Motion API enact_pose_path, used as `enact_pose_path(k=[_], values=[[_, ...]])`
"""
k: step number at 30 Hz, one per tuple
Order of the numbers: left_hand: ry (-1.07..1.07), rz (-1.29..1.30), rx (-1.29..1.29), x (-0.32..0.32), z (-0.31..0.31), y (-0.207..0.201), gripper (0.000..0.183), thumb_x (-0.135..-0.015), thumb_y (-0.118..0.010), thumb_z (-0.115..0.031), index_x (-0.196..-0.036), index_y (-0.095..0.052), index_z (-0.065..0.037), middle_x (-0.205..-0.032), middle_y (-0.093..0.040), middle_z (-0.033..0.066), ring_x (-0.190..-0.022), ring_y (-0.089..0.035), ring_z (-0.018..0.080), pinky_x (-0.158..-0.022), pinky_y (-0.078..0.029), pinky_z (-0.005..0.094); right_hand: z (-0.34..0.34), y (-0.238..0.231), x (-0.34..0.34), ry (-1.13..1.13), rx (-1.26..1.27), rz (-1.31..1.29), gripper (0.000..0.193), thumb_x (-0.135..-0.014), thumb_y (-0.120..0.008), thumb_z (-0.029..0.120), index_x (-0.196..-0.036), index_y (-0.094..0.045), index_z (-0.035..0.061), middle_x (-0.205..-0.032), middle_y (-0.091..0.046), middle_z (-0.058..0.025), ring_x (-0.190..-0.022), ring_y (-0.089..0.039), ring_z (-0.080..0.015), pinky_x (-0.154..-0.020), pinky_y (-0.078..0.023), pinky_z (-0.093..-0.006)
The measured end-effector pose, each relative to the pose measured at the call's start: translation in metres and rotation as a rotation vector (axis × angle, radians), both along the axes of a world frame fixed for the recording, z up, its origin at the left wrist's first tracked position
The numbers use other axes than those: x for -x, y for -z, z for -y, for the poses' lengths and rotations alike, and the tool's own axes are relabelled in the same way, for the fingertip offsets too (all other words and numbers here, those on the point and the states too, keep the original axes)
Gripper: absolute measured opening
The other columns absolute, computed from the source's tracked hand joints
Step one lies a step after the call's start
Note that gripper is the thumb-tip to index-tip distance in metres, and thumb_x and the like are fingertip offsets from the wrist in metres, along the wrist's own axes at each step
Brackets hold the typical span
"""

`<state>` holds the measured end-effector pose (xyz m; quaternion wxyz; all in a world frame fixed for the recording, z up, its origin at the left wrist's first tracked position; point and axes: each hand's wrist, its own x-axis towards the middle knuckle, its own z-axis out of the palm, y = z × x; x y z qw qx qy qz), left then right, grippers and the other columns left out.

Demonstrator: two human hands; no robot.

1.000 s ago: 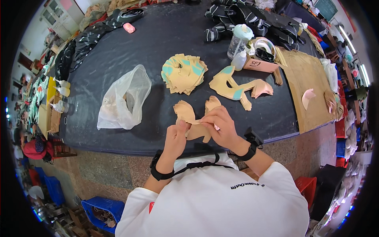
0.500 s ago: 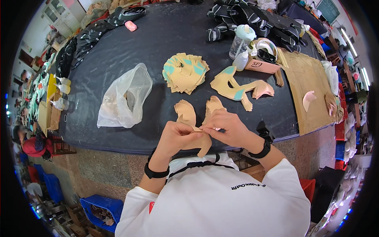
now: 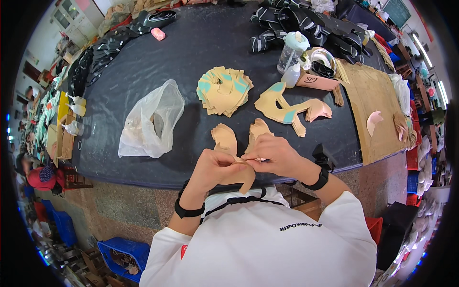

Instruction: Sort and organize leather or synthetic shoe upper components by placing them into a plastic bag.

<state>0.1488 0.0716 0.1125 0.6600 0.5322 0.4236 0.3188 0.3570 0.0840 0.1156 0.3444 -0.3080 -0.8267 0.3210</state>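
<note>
My left hand (image 3: 213,168) and my right hand (image 3: 271,154) meet at the table's near edge, fingertips almost touching. Both pinch a curved tan cut piece (image 3: 241,178), which hangs below the fingers. Just beyond my hands lie two stacks of curved tan pieces, a left stack (image 3: 224,136) and a right stack (image 3: 258,129), the right one partly hidden by my right hand. Farther off sits a round fanned pile of tan pieces (image 3: 224,93) with teal patches. To its right is another group of tan and teal pieces (image 3: 272,103), with pinkish pieces (image 3: 318,110) at its end.
On the dark table (image 3: 191,43), a white plastic bag (image 3: 153,126) stands left. At right are a clear jug (image 3: 291,52), a squeeze bottle (image 3: 291,75), a small carton (image 3: 318,81) and a brown board (image 3: 375,110). Black strapped goods (image 3: 291,19) lie at the back.
The held tan piece has tilted slightly between my fingers, its lower end shifting a little. Both hands stay in nearly the same place, still pinching.
</note>
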Motion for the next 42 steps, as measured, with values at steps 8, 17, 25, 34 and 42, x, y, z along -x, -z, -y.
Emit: enact_pose_path(k=[8, 17, 25, 34, 42], values=[[0.024, -0.041, -0.018, -0.002, 0.001, -0.005, 0.006, -0.074, -0.07, -0.002, -0.072, -0.067, 0.003, -0.057, -0.052, -0.0059, -0.054, -0.041, -0.0005, -0.044, -0.028, 0.0176, -0.003, 0.003, 0.003, 0.012, -0.237, 0.049, 0.018, -0.064, -0.074, 0.009, -0.081, -0.068, 0.0094, -0.071, -0.058, 0.0001, -0.073, -0.053, -0.019, -0.074, -0.044, -0.0318], [0.044, -0.091, -0.173, 0.001, -0.001, 0.004, 0.008, -0.071, -0.073, -0.004, -0.073, -0.068, 0.002, -0.06, -0.06, -0.0021, -0.057, -0.044, 0.0002, -0.047, -0.032, 0.0179, -0.003, -0.001, 0.006, 0.014, -0.259, -0.01, 0.013, -0.066, -0.071, 0.009, -0.077, -0.065, 0.0091, -0.071, -0.058, 0.0004, -0.075, -0.052, -0.0181, -0.073, -0.039, -0.0325], [-0.044, 0.013, -0.203, 0.0, 0.002, 0.012, 0.01, -0.075, -0.069, -0.006, -0.077, -0.067, 0.003, -0.056, -0.053, -0.0042, -0.055, -0.041, 0.0007, -0.047, -0.029, 0.0195, 0.0, -0.004, 0.008, 0.061, -0.237, -0.032, 0.018, -0.064, -0.071, 0.004, -0.081, -0.067, 0.0075, -0.073, -0.059, -0.0009, -0.073, -0.053, -0.0195, -0.072, -0.042, -0.0322], [-0.405, 0.398, -0.019, -0.016, 0.008, 0.012, 0.014, -0.079, -0.065, -0.002, -0.091, -0.067, 0.005, -0.079, -0.063, 0.0025, -0.069, -0.056, 0.0053, -0.059, -0.042, 0.0172, 0.017, 0.013, 0.013, 0.31, 0.98, -0.608, 0.023, -0.082, -0.064, 0.013, -0.102, -0.06, 0.0022, -0.089, -0.061, -0.0033, -0.082, -0.058, -0.0117, -0.074, -0.048, -0.0273], [-0.305, 0.402, 0.119, -0.015, 0.009, 0.016, 0.015, -0.077, -0.065, 0.0, -0.092, -0.063, 0.004, -0.091, -0.065, 0.0095, -0.085, -0.062, 0.0145, -0.077, -0.049, 0.0278, 0.023, 0.019, 0.023, 0.085, 1.287, -0.969, 0.025, -0.085, -0.062, 0.015, -0.106, -0.058, 0.0008, -0.096, -0.061, -0.0038, -0.086, -0.058, -0.0114, -0.074, -0.049, -0.0266]])
